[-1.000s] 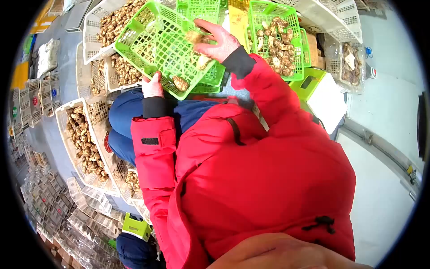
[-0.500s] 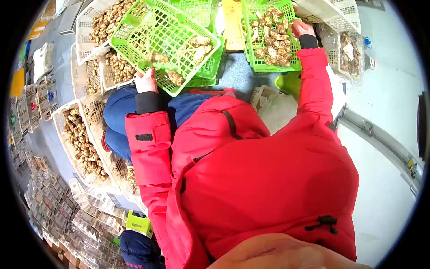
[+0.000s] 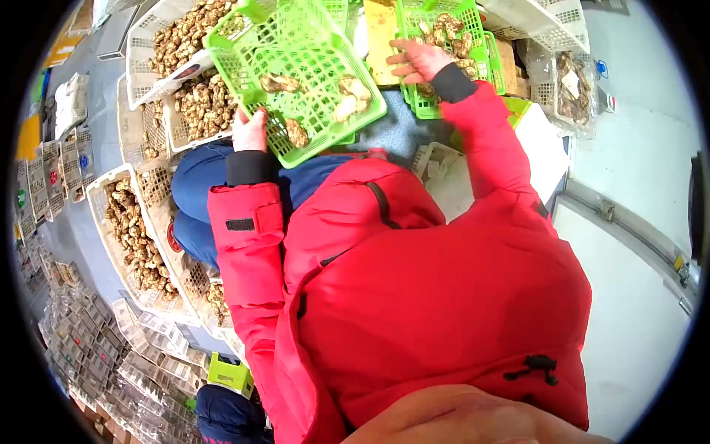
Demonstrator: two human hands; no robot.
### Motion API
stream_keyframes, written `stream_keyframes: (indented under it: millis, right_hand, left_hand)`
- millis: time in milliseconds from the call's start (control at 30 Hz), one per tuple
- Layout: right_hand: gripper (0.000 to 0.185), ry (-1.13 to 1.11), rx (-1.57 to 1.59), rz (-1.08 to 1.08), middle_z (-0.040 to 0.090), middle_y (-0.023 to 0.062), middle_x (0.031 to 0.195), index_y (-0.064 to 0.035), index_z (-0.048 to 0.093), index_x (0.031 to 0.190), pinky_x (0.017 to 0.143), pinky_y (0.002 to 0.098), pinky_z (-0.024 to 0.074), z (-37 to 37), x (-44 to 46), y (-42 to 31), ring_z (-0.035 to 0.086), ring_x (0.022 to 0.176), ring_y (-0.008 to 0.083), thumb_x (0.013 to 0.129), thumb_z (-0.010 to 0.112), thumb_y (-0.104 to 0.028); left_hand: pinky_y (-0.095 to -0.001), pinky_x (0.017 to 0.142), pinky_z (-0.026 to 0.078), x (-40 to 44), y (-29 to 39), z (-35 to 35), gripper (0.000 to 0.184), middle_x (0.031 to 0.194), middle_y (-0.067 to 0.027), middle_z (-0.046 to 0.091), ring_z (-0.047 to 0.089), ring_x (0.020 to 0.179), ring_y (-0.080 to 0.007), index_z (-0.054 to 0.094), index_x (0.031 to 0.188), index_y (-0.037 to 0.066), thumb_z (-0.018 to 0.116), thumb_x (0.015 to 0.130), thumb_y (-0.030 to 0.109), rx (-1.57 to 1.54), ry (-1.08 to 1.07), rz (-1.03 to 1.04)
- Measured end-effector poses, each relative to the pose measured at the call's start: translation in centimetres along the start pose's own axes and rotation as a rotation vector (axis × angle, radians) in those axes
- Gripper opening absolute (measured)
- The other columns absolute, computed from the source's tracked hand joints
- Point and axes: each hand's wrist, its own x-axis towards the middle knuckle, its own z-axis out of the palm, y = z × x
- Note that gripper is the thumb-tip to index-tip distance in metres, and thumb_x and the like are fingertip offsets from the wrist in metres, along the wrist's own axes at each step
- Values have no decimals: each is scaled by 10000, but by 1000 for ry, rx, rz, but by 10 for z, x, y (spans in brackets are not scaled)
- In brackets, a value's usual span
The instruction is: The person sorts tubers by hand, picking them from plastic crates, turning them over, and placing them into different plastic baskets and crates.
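My left hand [image 3: 250,132] grips the near-left edge of a tilted green basket [image 3: 325,103]. Inside it lie several brown, knobbly pieces [image 3: 297,133], mostly along its lower side. My right hand [image 3: 420,61] is over the left part of a second green basket [image 3: 423,108], its fingers spread and pointing left, with nothing visible in them. More of the brown pieces [image 3: 447,31] lie in that second basket, partly covered by my hand and cuff.
White crates [image 3: 97,194] full of similar pieces stand at the left. A yellow board [image 3: 379,44] lies between the green baskets. At the right is a plastic-wrapped crate [image 3: 571,92]. A person in dark clothing [image 3: 225,414] is at the bottom left.
My right hand has moved left from the second basket's right edge, and its fingers are now spread. The basket in my left hand has shifted slightly right.
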Motion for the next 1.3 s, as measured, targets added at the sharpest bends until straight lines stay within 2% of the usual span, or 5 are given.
stream_keyframes:
  millis: [333,633,800,967,1300]
  right_hand:
    - [411,290,-535,-72,597,80,653,-36,591,931,484,283,448,40,9,35,551,484,155,695,593,-372]
    - [276,761,635,-275,555,131,719,-9,568,923,500,315,485,-45,-72,57,576,629,205,695,640,-145]
    - [546,940,-1134,-258,599,178,761,-106,552,1031,651,391,452,-75,-54,68,573,718,334,640,647,-475]
    - [456,588,967,-234,439,257,1179,-25,420,1169,886,398,395,-98,21,75,465,1047,391,806,522,-281]
    - [323,570,503,250,579,191,946,-23,529,1038,667,359,487,-90,11,122,585,772,277,811,475,-247]
  left_hand:
    - [-255,761,420,-19,32,29,539,1071,-108,528,511,935,-144,386,1208,-23,598,794,249,74,-178,69]
    - [-281,696,489,-21,41,20,385,1001,-92,564,573,836,-173,459,1137,33,505,842,276,-178,-109,-101]
    - [-294,694,494,-29,43,11,419,989,-100,565,572,847,-179,446,1135,18,521,835,300,-231,-177,-75]
    - [-293,697,496,-33,44,7,425,1003,-112,561,574,850,-184,440,1139,14,516,833,300,-230,-153,-88]
    - [-284,650,494,-27,40,6,411,984,-94,569,583,813,-173,444,1135,21,525,833,288,-231,-121,-83]
